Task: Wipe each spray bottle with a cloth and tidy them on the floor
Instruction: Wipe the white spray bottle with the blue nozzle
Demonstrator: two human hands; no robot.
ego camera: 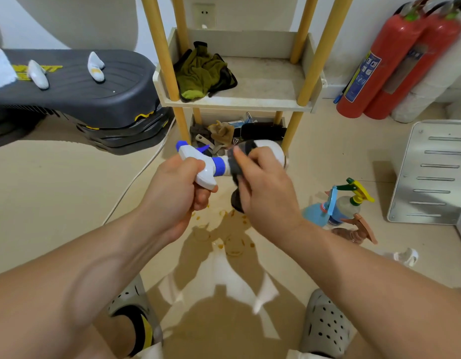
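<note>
We judge the spray bottle point(271, 151) light but slick: left hand point(178, 193) grips its neck, right hand point(265, 193) clutches the cloth point(236, 172).

A glossy beige tiled floor point(68, 193) shows bright patches of reflected light. Against the white wall point(359, 35) stands a pale shelf rack with round yellow wooden posts point(263, 81), with a white wall socket point(204, 14) behind it. Two red fire extinguishers point(395, 47) stand at the right, and stacked black plastic step platforms point(94, 84) lie at the left.
</note>
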